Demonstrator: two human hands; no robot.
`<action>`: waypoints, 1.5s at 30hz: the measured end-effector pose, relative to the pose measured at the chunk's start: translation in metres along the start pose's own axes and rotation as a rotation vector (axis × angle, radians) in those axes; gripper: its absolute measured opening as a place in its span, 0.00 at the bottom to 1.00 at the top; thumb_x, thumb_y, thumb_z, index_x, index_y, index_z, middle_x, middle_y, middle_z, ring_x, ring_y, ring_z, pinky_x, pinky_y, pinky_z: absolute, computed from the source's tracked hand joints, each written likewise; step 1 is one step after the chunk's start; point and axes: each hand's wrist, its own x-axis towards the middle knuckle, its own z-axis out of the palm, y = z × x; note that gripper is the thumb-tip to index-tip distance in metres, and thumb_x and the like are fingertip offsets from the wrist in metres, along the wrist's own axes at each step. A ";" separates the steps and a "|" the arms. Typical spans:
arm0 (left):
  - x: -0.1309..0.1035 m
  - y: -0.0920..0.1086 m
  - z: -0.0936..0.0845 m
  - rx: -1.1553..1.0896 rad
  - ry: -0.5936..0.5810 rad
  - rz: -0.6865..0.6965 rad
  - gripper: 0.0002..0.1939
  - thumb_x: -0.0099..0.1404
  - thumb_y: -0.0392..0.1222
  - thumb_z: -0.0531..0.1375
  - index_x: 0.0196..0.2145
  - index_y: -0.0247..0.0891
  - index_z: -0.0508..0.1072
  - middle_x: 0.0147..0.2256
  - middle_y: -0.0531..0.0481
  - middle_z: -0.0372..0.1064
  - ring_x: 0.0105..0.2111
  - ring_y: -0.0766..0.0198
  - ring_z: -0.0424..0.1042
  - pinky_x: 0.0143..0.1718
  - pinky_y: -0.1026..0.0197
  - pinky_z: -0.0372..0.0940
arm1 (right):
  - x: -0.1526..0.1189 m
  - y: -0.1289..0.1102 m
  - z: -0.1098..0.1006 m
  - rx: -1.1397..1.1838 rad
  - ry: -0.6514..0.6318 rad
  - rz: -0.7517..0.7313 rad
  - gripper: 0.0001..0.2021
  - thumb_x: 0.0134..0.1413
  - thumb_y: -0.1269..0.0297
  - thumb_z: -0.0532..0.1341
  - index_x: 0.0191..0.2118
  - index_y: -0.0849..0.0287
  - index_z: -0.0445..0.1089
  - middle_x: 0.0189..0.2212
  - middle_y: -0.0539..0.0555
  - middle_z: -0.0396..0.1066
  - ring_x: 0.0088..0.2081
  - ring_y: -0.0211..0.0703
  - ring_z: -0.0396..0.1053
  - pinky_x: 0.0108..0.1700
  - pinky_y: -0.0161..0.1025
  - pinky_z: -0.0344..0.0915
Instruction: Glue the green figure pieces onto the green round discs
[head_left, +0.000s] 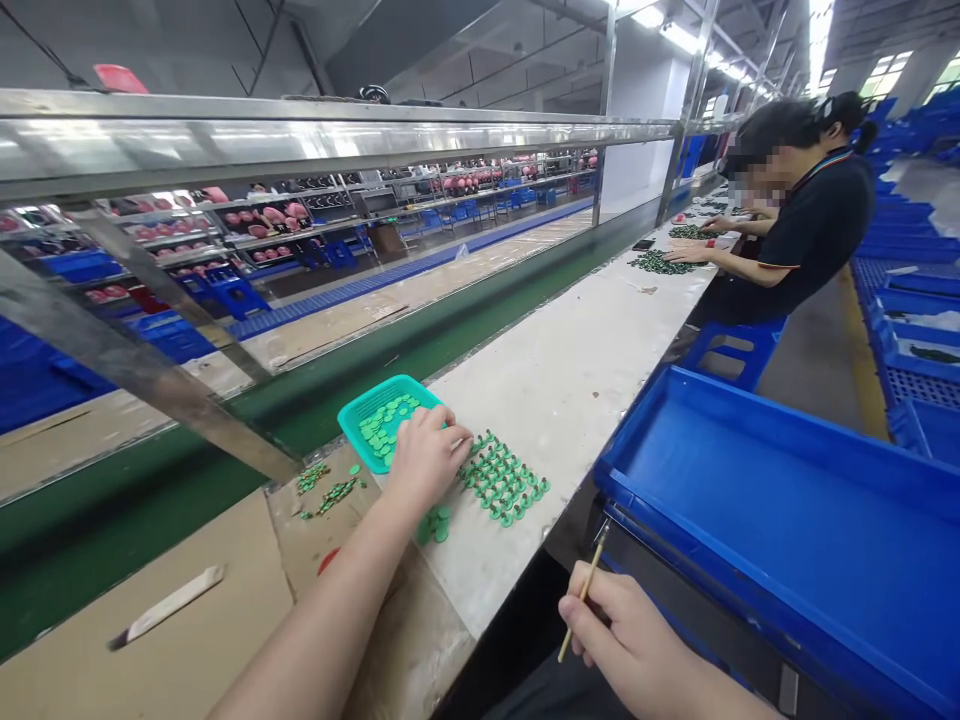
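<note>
- Right hand [622,630], its grip pinched around a slim wooden-handled tool [583,607], tip up beside the blue tray [750,480].
- Left hand [425,455] reaches to the corner of the rows of green pieces [506,485] on the pale surface [555,370]; I cannot tell whether its grip pinches one.
- Teal basket [351,440] of green discs [384,425], just beside the left hand.
- Farther along, a seated person [810,220] leans over green pieces.
</note>
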 end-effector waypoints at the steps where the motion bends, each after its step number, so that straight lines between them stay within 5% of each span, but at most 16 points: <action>1: 0.000 0.001 0.001 0.007 -0.014 -0.010 0.10 0.79 0.47 0.66 0.44 0.39 0.83 0.49 0.45 0.75 0.54 0.51 0.71 0.60 0.44 0.68 | 0.001 0.000 -0.001 0.004 -0.002 0.012 0.22 0.82 0.45 0.54 0.35 0.51 0.63 0.26 0.50 0.72 0.30 0.46 0.73 0.37 0.42 0.68; 9: -0.001 0.012 -0.016 -0.015 -0.111 -0.107 0.13 0.79 0.48 0.63 0.49 0.42 0.87 0.51 0.42 0.79 0.57 0.47 0.73 0.61 0.43 0.68 | 0.002 0.008 -0.003 -0.009 -0.040 0.034 0.25 0.83 0.41 0.53 0.35 0.52 0.65 0.27 0.49 0.71 0.32 0.43 0.72 0.39 0.40 0.66; 12: -0.019 0.008 -0.035 -0.054 -0.184 -0.205 0.19 0.81 0.48 0.56 0.51 0.45 0.88 0.47 0.44 0.82 0.49 0.51 0.79 0.49 0.52 0.70 | -0.002 0.010 -0.007 -0.012 -0.045 0.038 0.25 0.84 0.41 0.52 0.36 0.53 0.67 0.30 0.50 0.72 0.34 0.43 0.74 0.41 0.40 0.67; 16: -0.054 0.007 -0.050 -0.100 -0.373 -0.313 0.12 0.74 0.44 0.62 0.40 0.44 0.87 0.38 0.47 0.83 0.33 0.57 0.77 0.33 0.57 0.63 | -0.003 0.005 -0.012 -0.019 -0.083 0.043 0.25 0.85 0.42 0.51 0.37 0.53 0.67 0.32 0.51 0.75 0.36 0.44 0.75 0.43 0.41 0.68; 24: -0.073 0.019 -0.031 -0.209 -0.406 -0.373 0.08 0.74 0.44 0.67 0.39 0.38 0.82 0.44 0.47 0.81 0.42 0.58 0.76 0.48 0.54 0.70 | -0.002 -0.011 -0.003 -0.094 -0.140 -0.041 0.22 0.84 0.49 0.53 0.34 0.53 0.64 0.30 0.50 0.72 0.36 0.44 0.72 0.42 0.41 0.65; 28: -0.079 0.015 -0.045 -0.314 -0.366 -0.412 0.09 0.72 0.47 0.64 0.38 0.40 0.79 0.41 0.48 0.79 0.41 0.57 0.76 0.45 0.56 0.69 | -0.008 -0.009 -0.001 -0.114 -0.123 -0.049 0.22 0.84 0.49 0.53 0.35 0.53 0.67 0.33 0.52 0.75 0.37 0.45 0.74 0.43 0.41 0.67; 33: -0.147 0.015 -0.075 -0.447 -0.375 -0.445 0.18 0.70 0.58 0.56 0.37 0.44 0.77 0.35 0.50 0.79 0.35 0.57 0.75 0.35 0.59 0.67 | -0.010 -0.013 0.004 -0.087 -0.122 -0.053 0.22 0.86 0.48 0.51 0.43 0.54 0.75 0.39 0.54 0.79 0.42 0.46 0.77 0.49 0.42 0.70; 36: -0.202 0.023 -0.073 -0.452 -0.379 -0.503 0.17 0.66 0.57 0.57 0.31 0.44 0.75 0.29 0.49 0.76 0.30 0.56 0.75 0.31 0.58 0.66 | -0.005 -0.021 0.013 -0.070 -0.148 -0.035 0.23 0.87 0.47 0.49 0.49 0.54 0.76 0.33 0.51 0.74 0.36 0.44 0.72 0.43 0.41 0.68; 40: -0.253 0.030 -0.057 -0.392 -0.223 -0.589 0.18 0.71 0.57 0.56 0.39 0.44 0.81 0.33 0.47 0.79 0.33 0.53 0.79 0.34 0.55 0.69 | 0.008 -0.035 0.030 -0.060 -0.130 -0.037 0.24 0.85 0.45 0.51 0.55 0.55 0.79 0.31 0.49 0.69 0.34 0.45 0.68 0.40 0.42 0.68; 45: -0.286 0.033 -0.053 -0.357 0.014 -0.559 0.20 0.78 0.57 0.55 0.47 0.47 0.83 0.42 0.45 0.81 0.40 0.54 0.80 0.41 0.54 0.74 | 0.021 -0.049 0.045 -0.112 -0.133 -0.086 0.24 0.84 0.52 0.52 0.72 0.56 0.71 0.34 0.51 0.74 0.38 0.47 0.74 0.46 0.45 0.72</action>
